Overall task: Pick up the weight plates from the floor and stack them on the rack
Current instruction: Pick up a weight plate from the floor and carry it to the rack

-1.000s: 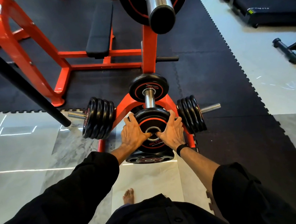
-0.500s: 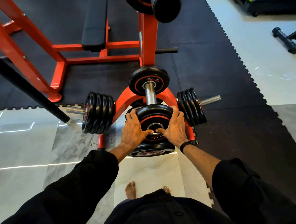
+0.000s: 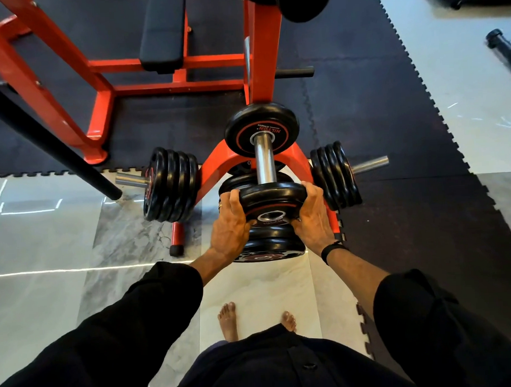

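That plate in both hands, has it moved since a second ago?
Yes. The plate has risen off the floor stack, toward the chrome peg of the orange rack.

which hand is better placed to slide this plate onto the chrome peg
Neither alone: left hand and right hand clamp opposite edges of the round black weight plate, just below the chrome steel peg.

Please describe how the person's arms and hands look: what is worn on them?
Both arms wear loose black sleeves, pushed up so the forearms are bare. The left hand has a ring on one finger. The right hand has no glove; a black band sits on its wrist. Neither hand is gloved.
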{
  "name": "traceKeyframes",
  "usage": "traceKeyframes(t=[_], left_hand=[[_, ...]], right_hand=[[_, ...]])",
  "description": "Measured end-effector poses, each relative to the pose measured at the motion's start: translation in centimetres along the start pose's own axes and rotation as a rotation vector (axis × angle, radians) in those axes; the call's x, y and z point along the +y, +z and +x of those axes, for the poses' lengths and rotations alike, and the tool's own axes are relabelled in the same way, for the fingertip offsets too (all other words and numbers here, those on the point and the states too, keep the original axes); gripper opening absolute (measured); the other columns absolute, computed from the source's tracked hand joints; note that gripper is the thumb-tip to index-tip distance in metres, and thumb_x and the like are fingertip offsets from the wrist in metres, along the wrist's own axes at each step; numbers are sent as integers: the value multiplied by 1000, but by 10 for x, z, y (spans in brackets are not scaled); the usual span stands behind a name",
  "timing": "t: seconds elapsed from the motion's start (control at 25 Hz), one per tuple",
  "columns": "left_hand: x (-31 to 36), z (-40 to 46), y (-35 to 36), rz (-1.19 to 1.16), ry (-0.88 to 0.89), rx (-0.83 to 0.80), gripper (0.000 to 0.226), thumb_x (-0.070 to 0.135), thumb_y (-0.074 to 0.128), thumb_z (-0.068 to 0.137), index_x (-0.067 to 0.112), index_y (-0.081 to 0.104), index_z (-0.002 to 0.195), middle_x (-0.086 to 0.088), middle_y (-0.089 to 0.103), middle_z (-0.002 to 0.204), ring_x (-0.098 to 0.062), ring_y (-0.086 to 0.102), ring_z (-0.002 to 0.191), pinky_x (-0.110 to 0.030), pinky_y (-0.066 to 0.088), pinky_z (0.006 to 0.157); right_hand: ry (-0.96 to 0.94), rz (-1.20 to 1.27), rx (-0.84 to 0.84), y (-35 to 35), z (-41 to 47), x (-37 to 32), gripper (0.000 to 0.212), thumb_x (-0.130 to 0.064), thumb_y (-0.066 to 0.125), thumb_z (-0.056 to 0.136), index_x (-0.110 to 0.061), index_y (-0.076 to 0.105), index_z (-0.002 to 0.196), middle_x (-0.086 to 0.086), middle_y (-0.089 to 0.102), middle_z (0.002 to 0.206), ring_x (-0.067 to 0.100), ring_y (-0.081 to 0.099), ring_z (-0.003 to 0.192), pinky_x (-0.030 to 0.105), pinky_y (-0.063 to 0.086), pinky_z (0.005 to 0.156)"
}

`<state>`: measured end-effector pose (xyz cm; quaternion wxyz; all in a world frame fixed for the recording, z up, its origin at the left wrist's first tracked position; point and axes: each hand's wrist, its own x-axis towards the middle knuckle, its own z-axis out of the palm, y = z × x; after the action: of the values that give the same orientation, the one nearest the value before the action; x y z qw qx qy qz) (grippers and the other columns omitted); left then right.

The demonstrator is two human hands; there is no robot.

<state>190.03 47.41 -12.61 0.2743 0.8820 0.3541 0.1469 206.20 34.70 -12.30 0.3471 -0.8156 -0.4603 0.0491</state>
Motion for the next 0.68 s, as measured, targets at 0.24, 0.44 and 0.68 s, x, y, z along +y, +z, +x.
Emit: traceKeyframes(t=[0.24, 0.44, 0.68], left_hand=[[-5, 25, -4, 46, 46, 26, 83, 16, 77, 77, 18, 17, 135, -13, 37, 123, -30, 55, 99, -46, 58, 71], [1, 60, -1, 174, 42, 125, 86, 4, 57, 76, 6, 7, 146, -36, 13, 146, -55, 22, 137, -64, 30, 108], [18, 134, -21, 306, -168, -5, 109, 16, 57, 66, -1, -14, 147, -44, -5, 150, -58, -6, 141, -68, 3, 114]], right_hand=[[47, -10, 35, 9, 13, 2, 81, -15, 75, 75, -15, 21, 136, 4, 32, 125, 18, 40, 116, 36, 46, 98], [208, -144, -56, 18, 47, 4, 108, -54, 69, 70, -18, 0, 144, 23, 14, 151, 39, 17, 142, 58, 18, 116], [362, -344, -164, 11, 136, -15, 135, -59, 75, 64, -4, -14, 150, 28, -20, 154, 44, -16, 144, 67, -6, 110]])
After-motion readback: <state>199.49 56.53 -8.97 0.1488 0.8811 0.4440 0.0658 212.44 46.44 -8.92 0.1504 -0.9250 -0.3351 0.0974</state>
